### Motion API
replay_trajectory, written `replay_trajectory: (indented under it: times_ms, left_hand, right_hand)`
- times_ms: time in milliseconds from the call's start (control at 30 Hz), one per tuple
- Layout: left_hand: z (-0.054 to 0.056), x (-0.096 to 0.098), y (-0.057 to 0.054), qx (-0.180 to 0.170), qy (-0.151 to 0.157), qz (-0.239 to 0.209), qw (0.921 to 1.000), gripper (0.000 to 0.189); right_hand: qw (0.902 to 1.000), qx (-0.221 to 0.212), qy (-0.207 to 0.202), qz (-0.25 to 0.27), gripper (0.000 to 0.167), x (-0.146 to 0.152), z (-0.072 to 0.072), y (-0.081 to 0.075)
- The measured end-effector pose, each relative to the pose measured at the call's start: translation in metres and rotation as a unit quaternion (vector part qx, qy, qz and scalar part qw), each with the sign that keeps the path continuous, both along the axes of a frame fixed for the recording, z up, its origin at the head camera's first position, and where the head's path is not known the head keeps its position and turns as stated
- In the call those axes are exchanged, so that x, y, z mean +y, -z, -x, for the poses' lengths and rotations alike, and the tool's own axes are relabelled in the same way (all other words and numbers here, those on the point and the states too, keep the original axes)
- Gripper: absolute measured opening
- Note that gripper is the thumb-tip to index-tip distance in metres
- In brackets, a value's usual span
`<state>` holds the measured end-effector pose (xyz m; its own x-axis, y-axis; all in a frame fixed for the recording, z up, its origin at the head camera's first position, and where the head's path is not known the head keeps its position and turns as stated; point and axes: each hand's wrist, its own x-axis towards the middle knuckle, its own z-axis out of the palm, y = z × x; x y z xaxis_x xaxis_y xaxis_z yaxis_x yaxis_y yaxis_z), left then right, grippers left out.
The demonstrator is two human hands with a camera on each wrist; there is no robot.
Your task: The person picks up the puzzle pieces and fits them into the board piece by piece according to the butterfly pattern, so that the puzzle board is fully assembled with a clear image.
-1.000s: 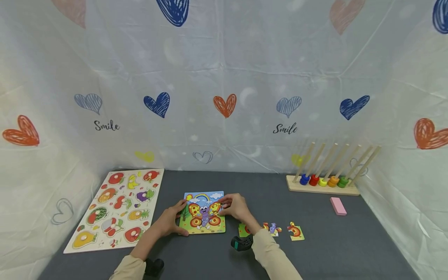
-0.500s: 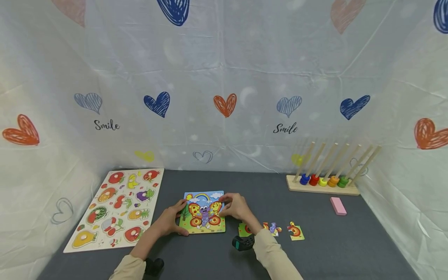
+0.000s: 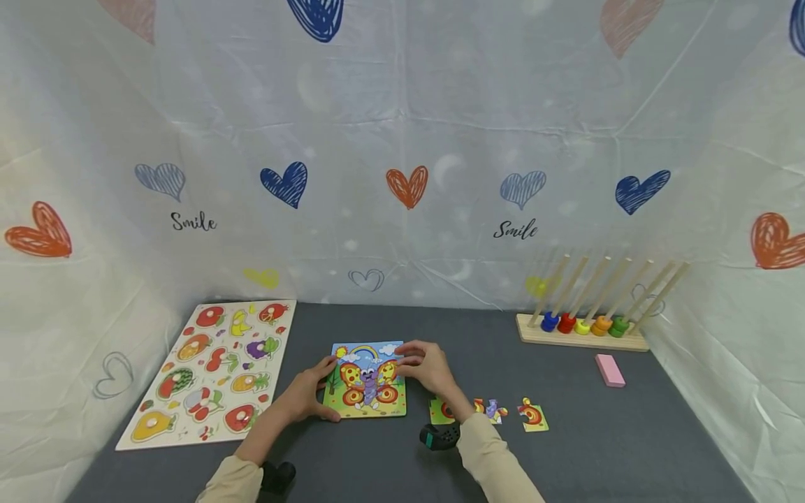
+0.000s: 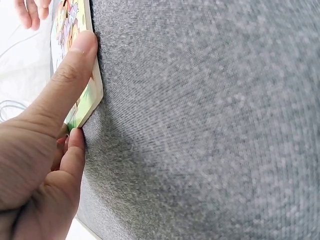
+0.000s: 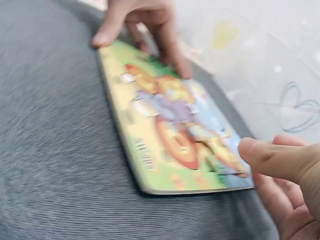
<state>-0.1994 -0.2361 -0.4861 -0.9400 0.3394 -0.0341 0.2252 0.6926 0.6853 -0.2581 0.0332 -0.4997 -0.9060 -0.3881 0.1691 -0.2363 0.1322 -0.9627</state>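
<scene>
Left hand (image 3: 300, 398) gripped butterfly jigsaw (image 3: 369, 392); right hand (image 3: 430, 369) at edge, grip unclear. Alignment, probably; next needed even pressure.

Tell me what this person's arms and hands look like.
The left hand and right hand are ungloved. The left sleeve and right sleeve are plain cream. A rounded black device shows beside the left sleeve; a dark device beside the right sleeve has a teal patch.

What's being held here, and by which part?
The left hand holds the butterfly puzzle by its left side; the right hand is at the right edge, grip unclear.
</scene>
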Motion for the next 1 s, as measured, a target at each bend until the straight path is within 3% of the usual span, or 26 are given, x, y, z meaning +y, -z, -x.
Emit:
replay_trajectory:
  times_ms: [233,633,1000]
  left_hand:
    - [0.0,0.001,0.0,0.001,0.003,0.0,1.0,0.1]
    - [-0.002,0.0,-0.001,0.004,-0.007,-0.002,1.0,0.1]
    - [-0.003,-0.001,0.002,-0.001,-0.008,-0.013,0.9999,0.101]
  right_hand:
    - [0.9984,0.03,0.048,-0.008,0.021,-0.013,-0.004,0.008]
    - [0.9956,0.054,0.028,-0.071,0.013,-0.018,-0.007,0.011]
    - [0.9909,0.075,0.034,-0.106,0.013,-0.019,-0.01,0.01]
